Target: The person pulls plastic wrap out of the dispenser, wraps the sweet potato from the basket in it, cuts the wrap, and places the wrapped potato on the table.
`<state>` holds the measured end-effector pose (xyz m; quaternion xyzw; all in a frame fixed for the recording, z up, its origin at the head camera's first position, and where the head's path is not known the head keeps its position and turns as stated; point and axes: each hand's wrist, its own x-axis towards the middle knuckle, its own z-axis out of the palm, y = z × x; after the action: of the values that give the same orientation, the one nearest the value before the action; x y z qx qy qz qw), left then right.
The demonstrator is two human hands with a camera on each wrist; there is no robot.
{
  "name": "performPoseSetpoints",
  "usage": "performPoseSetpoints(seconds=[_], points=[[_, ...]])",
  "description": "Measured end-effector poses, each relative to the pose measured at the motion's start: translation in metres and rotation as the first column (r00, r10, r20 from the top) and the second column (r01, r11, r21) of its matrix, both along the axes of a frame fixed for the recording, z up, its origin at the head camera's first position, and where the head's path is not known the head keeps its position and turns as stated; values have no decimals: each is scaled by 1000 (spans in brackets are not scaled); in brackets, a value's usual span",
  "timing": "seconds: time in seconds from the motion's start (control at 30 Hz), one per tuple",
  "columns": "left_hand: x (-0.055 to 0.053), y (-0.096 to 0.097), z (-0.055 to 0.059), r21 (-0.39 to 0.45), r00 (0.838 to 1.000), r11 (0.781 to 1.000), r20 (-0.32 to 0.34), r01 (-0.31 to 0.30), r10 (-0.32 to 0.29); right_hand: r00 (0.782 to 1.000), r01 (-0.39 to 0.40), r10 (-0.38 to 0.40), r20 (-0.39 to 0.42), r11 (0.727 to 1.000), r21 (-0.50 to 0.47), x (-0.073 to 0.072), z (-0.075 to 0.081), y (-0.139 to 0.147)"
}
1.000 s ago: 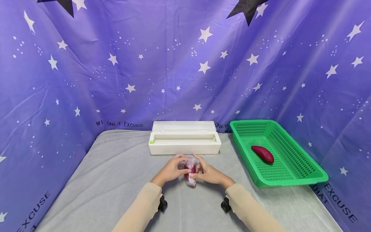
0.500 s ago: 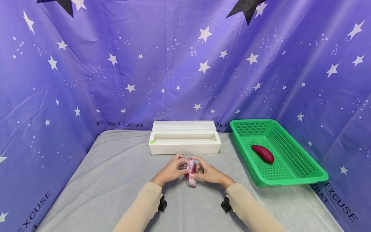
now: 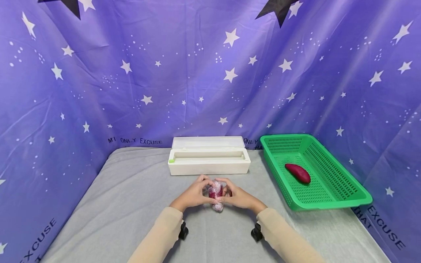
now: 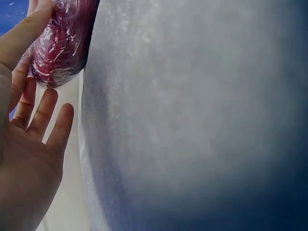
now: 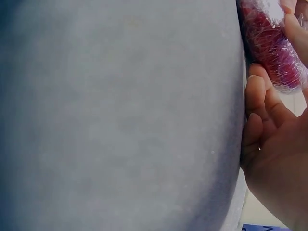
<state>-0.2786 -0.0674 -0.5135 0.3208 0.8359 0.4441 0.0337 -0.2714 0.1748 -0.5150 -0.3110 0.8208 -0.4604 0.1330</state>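
Observation:
A red-purple sweet potato wrapped in clear cling film (image 3: 216,190) lies on the grey cloth between both hands. My left hand (image 3: 194,194) holds it from the left, thumb on the near upper side and forefinger at the far end. From the right, my right hand (image 3: 241,198) grips it likewise, its thumb meeting the left thumb on the film. In the left wrist view the film on the sweet potato (image 4: 62,45) looks glossy and creased, with the other left fingers spread below. The right wrist view has crinkled film around the sweet potato (image 5: 272,45) beside the right fingertips.
Just beyond the hands stands a long white box (image 3: 209,168) with its clear lid raised and a green piece at the left end. A green basket (image 3: 332,207) at the right holds an unwrapped sweet potato (image 3: 297,173). A starry purple curtain (image 3: 197,73) surrounds the table.
My left thumb has slid slightly toward me along the wrapped sweet potato. The right forefinger has shifted left onto its far end. The sweet potato stays in about the same place.

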Motion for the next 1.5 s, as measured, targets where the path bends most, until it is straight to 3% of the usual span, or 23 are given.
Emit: performPoseSetpoints(seconds=[0.43,0.6,0.8,1.1,1.5], points=[[-1,-3,-2,19,999,999,-30,46,-45,1000,20,-20,1,999,-44,-2,-2,-4],[-2,-4,-4,20,999,998,-3,53,-53,1000,28,-27,16,998,-50,-2,-3,-5],[-2,-5,-4,16,998,998,-31,62,-62,998,45,-41,56,997,-63,0,-2,-5],[1,-4,-1,29,999,998,-10,48,-47,996,34,-27,87,997,-76,1,0,-5],[0,-5,-3,24,1000,1000,-20,15,-15,999,25,-21,37,994,-106,1,1,-8]])
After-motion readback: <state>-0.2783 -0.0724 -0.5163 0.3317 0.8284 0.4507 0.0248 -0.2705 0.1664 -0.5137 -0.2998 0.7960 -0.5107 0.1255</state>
